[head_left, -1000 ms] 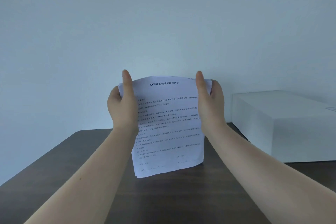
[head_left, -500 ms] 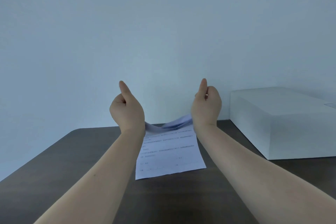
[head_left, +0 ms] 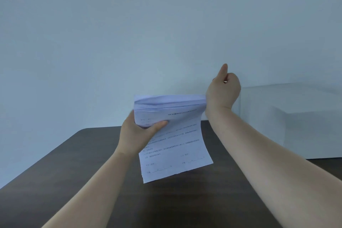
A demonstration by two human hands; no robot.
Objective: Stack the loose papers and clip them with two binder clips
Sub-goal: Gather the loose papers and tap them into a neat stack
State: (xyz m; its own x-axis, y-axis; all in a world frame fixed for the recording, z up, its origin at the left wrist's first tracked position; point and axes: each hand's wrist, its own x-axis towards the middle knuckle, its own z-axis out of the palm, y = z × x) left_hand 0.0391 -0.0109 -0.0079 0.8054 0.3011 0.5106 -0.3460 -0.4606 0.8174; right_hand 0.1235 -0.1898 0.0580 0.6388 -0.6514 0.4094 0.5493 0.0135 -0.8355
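A stack of white printed papers point(head_left: 175, 144) hangs tilted above the dark table point(head_left: 74, 181), its top bent over toward me. My left hand point(head_left: 137, 135) grips the stack at its upper left edge, thumb pressed on the front sheet. My right hand point(head_left: 223, 89) is raised beside the stack's top right corner, fingers curled into a fist with the thumb pointing up. The paper's edge ends right at that wrist. A tiny dark speck shows between the curled fingers, too small to identify. No binder clip is visible.
A large white box point(head_left: 296, 116) stands on the table at the right, close to my right forearm. A plain pale wall rises behind the table's far edge.
Both hands held the stack upright, then it dropped forward between two raised fists. Now my left hand grips its left edge and lifts it, while my right hand has moved up and right.
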